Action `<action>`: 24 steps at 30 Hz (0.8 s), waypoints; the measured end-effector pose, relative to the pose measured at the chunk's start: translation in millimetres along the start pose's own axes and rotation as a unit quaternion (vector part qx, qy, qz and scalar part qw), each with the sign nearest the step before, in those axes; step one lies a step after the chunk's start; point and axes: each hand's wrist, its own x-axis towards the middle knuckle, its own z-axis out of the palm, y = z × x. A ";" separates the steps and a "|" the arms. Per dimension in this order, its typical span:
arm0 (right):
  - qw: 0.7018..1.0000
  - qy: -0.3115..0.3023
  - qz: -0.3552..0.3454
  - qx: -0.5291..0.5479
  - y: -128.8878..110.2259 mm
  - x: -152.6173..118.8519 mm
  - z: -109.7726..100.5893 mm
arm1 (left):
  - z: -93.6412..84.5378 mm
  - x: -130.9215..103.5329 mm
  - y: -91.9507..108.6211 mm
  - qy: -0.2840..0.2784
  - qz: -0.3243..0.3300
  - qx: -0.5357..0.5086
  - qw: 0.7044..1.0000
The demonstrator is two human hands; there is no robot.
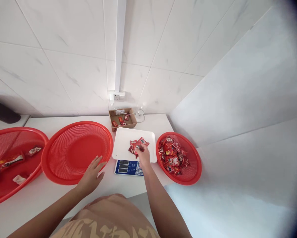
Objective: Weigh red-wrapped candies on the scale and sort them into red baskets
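Note:
My right hand (143, 156) is over the white tray (121, 145) of a blue digital scale (128, 168), its fingers pinched on a small red candy packet. Several red-wrapped candies (143, 141) lie on the tray around those fingertips, which partly cover them. My left hand (90, 177) is at the near right rim of a wide red plastic basket (76, 125), fingers spread and holding nothing. To the right of the scale, a smaller red basket (199, 165) contains a heap of red candy packets (173, 157).
At the far left another red basket (34, 130) holds a few packets. Behind the scale stand a cardboard box (128, 126) with several candies and a clear glass (140, 111). A white cable runs from the wall socket (117, 96). A dark cylinder (3, 111) lies at the left.

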 end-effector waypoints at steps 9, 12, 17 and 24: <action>0.940 -0.071 -0.079 -0.324 -21.5 19.3 8.9 | 29.2 -13.3 -11.9 -0.041 0.034 0.070 0.996; 0.894 -0.107 -0.066 -0.429 1.3 33.3 -4.2 | 28.5 -17.3 -16.1 -0.055 0.017 0.077 0.995; 0.862 -0.077 -0.125 -0.486 18.7 32.0 5.5 | 25.5 -17.9 -19.0 -0.069 0.008 0.070 0.995; 0.849 -0.055 -0.179 -0.495 17.7 29.3 5.2 | 20.7 -11.6 -15.1 -0.059 0.021 0.071 0.995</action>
